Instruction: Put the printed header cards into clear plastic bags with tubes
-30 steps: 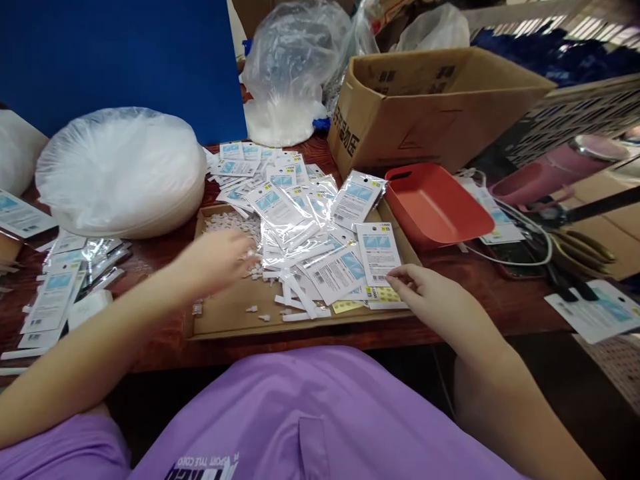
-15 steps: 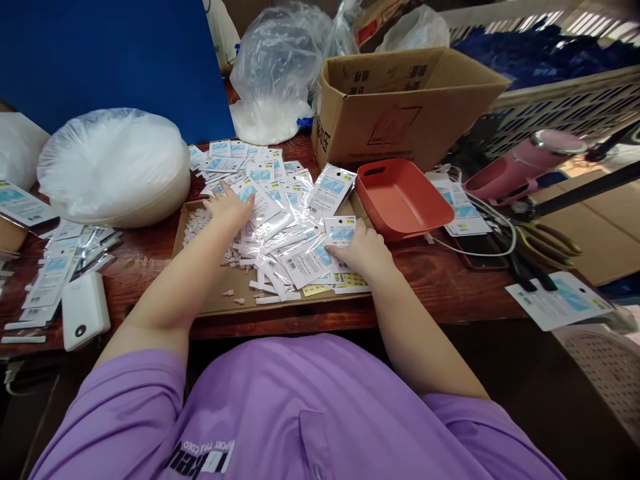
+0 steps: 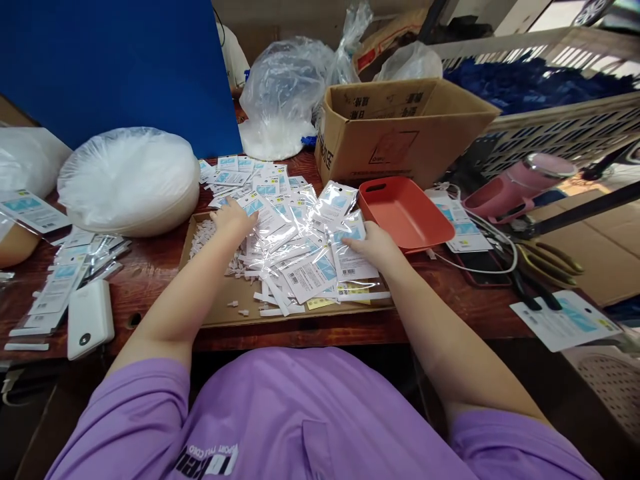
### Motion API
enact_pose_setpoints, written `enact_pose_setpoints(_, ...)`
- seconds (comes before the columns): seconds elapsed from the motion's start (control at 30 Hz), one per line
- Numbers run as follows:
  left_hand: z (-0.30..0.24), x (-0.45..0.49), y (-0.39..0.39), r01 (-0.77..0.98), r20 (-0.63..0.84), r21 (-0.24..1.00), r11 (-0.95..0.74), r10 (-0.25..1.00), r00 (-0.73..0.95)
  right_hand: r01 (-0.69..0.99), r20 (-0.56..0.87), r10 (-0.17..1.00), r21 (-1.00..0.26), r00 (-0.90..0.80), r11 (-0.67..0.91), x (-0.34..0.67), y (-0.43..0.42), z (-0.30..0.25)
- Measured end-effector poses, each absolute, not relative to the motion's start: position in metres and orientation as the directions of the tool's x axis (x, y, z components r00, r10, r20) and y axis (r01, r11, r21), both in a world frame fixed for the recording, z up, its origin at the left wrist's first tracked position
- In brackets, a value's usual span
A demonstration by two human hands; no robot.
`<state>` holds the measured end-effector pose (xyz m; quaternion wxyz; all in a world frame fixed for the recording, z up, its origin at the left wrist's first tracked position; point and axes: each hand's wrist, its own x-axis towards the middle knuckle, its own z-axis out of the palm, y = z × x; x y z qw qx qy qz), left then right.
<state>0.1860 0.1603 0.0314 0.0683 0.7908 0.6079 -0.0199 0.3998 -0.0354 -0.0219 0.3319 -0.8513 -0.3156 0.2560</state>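
A pile of clear flat packets with white and blue printed cards point(image 3: 305, 273) lies over a shallow cardboard tray point(image 3: 220, 313). My left hand point(image 3: 234, 220) reaches to the pile's left side, fingers apart, its thumb side against the packets. On the right of the pile, my right hand point(image 3: 376, 245) grips one packet point(image 3: 354, 261) by its edge, the thumb across its printed front. Small white plastic nozzle-like pieces point(image 3: 203, 238) fill the tray's left end, partly under my left forearm. A yellow sticker sheet point(image 3: 320, 303) shows beneath the packets.
An orange-red bin point(image 3: 403, 217) stands right of the tray, before an open carton point(image 3: 400, 143). A plastic-covered white bowl point(image 3: 133, 180) is at left, with a white power bank point(image 3: 90, 319) in front. Pliers point(image 3: 547, 261) and a pink tumbler point(image 3: 525, 187) are at right.
My right hand has shifted slightly right, and the packet under its thumb now shows more of its card. My left hand stays at the pile's left side. The view has tilted up slightly.
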Motion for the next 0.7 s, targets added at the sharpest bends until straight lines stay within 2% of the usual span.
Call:
enact_pose_setpoints(0.07, 0.036, 0.173, 0.142, 0.912, -0.168, 0.100, -0.398, 0.897, 0.409, 0.184, -0.163, 0.676, -0.893, 0.718, -0.410, 0.406, -0.030, -0.022)
enact_pose_setpoints(0.13, 0.036, 0.157, 0.116, 0.786, -0.283, 0.158, -0.597, 0.735, 0.616, 0.048, -0.157, 0.622, -0.953, 0.767, -0.299, 0.410, -0.015, -0.025)
enact_pose_setpoints(0.2, 0.029, 0.145, 0.088, 0.569, -0.435, 0.263, -0.779, 0.431, 0.791, -0.014, -0.198, 0.594, -0.954, 0.780, -0.301, 0.409, 0.006, -0.031)
enact_pose_setpoints(0.23, 0.024, 0.141, 0.076, 0.482, -0.453, 0.290, -0.827, 0.325, 0.830, -0.032, -0.225, 0.594, -0.948, 0.772, -0.316, 0.408, 0.017, -0.034)
enact_pose_setpoints(0.33, 0.005, 0.143, 0.054, 0.300, -0.432, 0.326, -0.896, 0.141, 0.891, -0.097, -0.308, 0.604, -0.929, 0.735, -0.356, 0.401, 0.043, -0.041)
enact_pose_setpoints(0.47, -0.015, 0.153, 0.056, 0.206, -0.386, 0.326, -0.923, 0.069, 0.920, -0.085, -0.355, 0.616, -0.902, 0.703, -0.423, 0.396, 0.051, -0.039)
enact_pose_setpoints(0.57, -0.026, 0.154, 0.061, 0.192, -0.362, 0.262, -0.946, 0.088, 0.928, -0.024, -0.357, 0.651, -0.887, 0.670, -0.461, 0.394, 0.052, -0.034)
enact_pose_setpoints(0.7, -0.038, 0.152, 0.062, 0.222, -0.332, 0.261, -0.939, 0.129, 0.934, 0.021, -0.403, 0.688, -0.854, 0.603, -0.520, 0.387, 0.067, -0.031)
